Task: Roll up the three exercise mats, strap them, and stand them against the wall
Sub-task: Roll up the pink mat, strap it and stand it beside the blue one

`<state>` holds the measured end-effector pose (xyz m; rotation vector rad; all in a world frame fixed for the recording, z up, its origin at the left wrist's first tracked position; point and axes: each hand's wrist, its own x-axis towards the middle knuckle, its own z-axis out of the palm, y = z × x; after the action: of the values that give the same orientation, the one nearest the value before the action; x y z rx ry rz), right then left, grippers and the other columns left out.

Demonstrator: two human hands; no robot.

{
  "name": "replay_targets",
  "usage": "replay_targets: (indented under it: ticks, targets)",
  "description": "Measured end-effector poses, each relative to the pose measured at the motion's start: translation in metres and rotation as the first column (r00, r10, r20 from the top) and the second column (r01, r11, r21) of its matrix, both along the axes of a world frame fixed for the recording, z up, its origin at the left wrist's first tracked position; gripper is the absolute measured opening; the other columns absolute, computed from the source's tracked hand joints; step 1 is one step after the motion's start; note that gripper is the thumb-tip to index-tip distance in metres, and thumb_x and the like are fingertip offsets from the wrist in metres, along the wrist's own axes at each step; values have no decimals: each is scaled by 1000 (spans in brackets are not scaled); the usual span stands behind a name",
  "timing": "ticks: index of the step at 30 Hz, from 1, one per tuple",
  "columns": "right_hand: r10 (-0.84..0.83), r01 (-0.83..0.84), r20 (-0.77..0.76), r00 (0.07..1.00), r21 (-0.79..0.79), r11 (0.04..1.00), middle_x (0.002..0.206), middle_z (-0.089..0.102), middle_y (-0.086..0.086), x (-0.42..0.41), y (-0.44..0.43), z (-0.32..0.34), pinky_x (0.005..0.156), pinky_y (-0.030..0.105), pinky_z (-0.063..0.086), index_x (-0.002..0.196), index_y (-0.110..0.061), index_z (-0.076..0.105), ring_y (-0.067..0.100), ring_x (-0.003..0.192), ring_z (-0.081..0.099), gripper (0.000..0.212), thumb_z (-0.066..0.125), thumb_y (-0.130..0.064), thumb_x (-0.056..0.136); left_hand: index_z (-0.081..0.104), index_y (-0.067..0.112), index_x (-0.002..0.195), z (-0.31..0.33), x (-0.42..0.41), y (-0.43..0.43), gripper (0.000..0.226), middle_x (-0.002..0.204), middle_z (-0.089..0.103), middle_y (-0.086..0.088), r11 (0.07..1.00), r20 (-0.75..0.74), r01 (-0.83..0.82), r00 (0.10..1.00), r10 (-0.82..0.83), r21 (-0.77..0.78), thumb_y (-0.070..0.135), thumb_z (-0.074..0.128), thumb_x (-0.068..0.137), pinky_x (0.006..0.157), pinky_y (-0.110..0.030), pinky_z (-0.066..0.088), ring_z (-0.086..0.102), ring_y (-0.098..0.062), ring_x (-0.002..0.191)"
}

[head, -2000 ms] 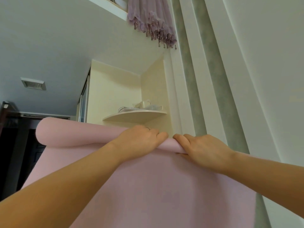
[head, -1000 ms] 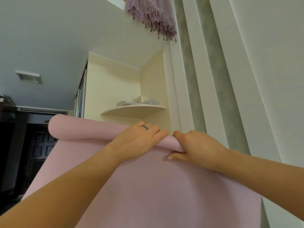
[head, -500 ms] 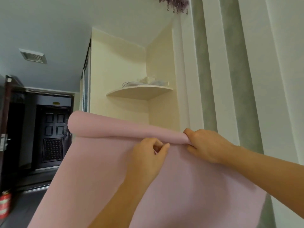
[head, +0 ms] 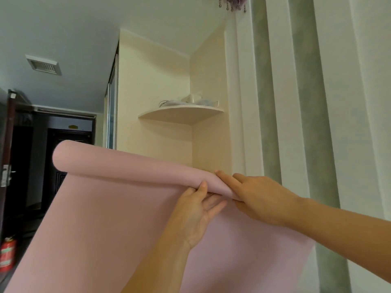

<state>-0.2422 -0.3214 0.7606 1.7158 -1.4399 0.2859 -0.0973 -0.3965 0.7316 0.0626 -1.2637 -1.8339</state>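
Observation:
One pink exercise mat (head: 110,225) fills the lower view, its far edge rolled into a tube (head: 127,168) that runs from the left to my hands. My right hand (head: 260,199) holds the tube's right end, fingers laid over the top and the thumb side underneath. Just left of it, my left hand (head: 196,214) is turned palm up below the tube, fingers straight under it and the thumb touching its lower side. The flat part of the mat spreads toward me. No other mat or strap is in view.
A striped green and white wall (head: 296,102) runs close along the mat's right side. Beyond the roll a cream corner shelf (head: 182,114) carries small items. A dark doorway (head: 63,134) and a red fire extinguisher (head: 7,253) are at the left.
My left hand came off the top of the roll, turned palm up and slid beneath it. The roll has grown a little thicker. My view has tilted downward.

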Motion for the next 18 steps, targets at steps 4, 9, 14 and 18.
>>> replay_targets:
  ticks: [4, 9, 14, 18]
  targets:
    - [130, -298, 475, 870, 299, 907, 135, 49, -16, 1, 14, 23, 98, 21, 41, 144, -43, 23, 5, 117, 52, 54, 49, -43, 96, 56, 4, 122, 3, 2, 4, 31, 113, 70, -14, 993, -101, 101, 989, -108, -63, 14, 34, 103, 75, -33, 59, 67, -25, 105]
    - [103, -402, 672, 733, 306, 863, 108, 67, -7, 9, 23, 55, 93, 33, 50, 120, -41, 44, 14, 95, 65, 33, 60, -33, 91, 54, 9, 126, 10, -2, 11, 32, 118, 69, -10, 979, -101, 72, 990, -93, -192, 19, 33, 103, 88, -36, 55, 65, -24, 111]
    - [162, -365, 636, 755, 201, 909, 106, 69, -9, 21, 17, 56, 81, 21, 51, 121, -33, 45, 7, 87, 65, 34, 59, -24, 91, 60, 12, 122, 17, -17, 9, 31, 107, 73, -7, 999, -256, -8, 967, 18, 41, 23, 53, 94, 74, -26, 59, 71, -17, 96]
    - [222, -219, 389, 894, -52, 974, 113, 68, -4, 22, -3, 28, 83, 34, 49, 134, -29, 46, 19, 97, 63, 43, 53, -26, 92, 63, 12, 116, 12, -26, 6, 24, 109, 72, -7, 972, -201, -184, 956, 212, 148, 19, 57, 94, 71, -28, 54, 69, -15, 97]
